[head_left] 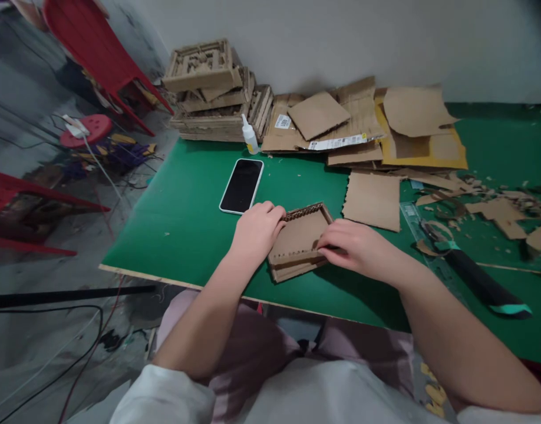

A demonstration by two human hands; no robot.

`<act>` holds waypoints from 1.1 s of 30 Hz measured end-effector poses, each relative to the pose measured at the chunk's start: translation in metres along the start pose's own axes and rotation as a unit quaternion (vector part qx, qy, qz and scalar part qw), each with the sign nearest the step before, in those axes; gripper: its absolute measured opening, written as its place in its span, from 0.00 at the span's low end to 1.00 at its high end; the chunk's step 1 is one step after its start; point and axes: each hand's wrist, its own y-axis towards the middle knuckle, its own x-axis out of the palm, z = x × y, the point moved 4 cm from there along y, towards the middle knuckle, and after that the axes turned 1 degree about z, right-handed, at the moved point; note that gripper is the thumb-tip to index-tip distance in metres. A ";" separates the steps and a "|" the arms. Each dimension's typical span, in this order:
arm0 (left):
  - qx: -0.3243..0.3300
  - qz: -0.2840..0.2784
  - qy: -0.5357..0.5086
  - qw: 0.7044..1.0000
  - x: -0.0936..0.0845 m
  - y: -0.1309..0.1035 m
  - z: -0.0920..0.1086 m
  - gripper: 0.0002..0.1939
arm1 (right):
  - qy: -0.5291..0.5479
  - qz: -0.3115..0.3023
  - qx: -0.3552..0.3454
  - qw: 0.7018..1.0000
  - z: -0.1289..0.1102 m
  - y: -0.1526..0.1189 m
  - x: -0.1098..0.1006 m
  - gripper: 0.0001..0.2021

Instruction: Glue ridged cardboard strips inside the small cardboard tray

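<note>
A shallow cardboard tray (302,232) with low walls lies on the green table in front of me. The corrugated edge shows along its far wall. My left hand (260,228) is closed over the tray's left side, fingers curled at the far left corner. My right hand (350,246) pinches the tray's right side near the front corner, thumb on the front wall and fingers at the inner side. A phone (242,185) with a dark screen lies just beyond my left hand. Beyond my right hand is a square cardboard piece (371,200) with a jagged left edge.
Stacked cardboard frames (208,88) and a small glue bottle (249,136) stand at the back left. Flat cardboard sheets (319,115) lie along the wall. To the right are a clear ruler (414,227), a black-and-green handled tool (478,277) and cardboard scraps (500,212).
</note>
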 end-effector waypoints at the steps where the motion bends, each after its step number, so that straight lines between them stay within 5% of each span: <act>1: -0.001 -0.001 0.001 1.000 0.001 0.000 0.000 0.09 | 0.022 0.020 0.024 0.999 0.002 0.000 -0.005 0.09; 6: 0.001 -0.015 -0.009 1.000 0.001 0.003 0.003 0.09 | 0.189 0.176 0.192 0.947 0.025 -0.006 -0.022 0.08; 11: -0.046 0.039 -0.125 0.990 -0.016 0.004 -0.007 0.06 | 0.298 0.271 0.218 0.889 0.041 -0.009 -0.025 0.09; 16: -0.150 0.067 -0.231 0.959 -0.024 0.004 -0.038 0.06 | 0.286 0.229 0.205 0.908 0.036 -0.006 -0.018 0.13; 22: -0.203 0.106 -0.279 0.933 -0.023 0.006 -0.053 0.10 | 0.049 0.151 0.117 0.980 0.000 0.018 -0.008 0.10; 26: -0.192 0.075 -0.251 0.946 -0.031 0.004 -0.052 0.12 | -0.050 0.106 0.080 0.990 -0.014 0.045 0.006 0.10; 33: -0.129 0.023 -0.239 0.962 -0.037 -0.001 -0.053 0.11 | -0.156 0.065 0.121 0.978 0.000 0.070 0.025 0.11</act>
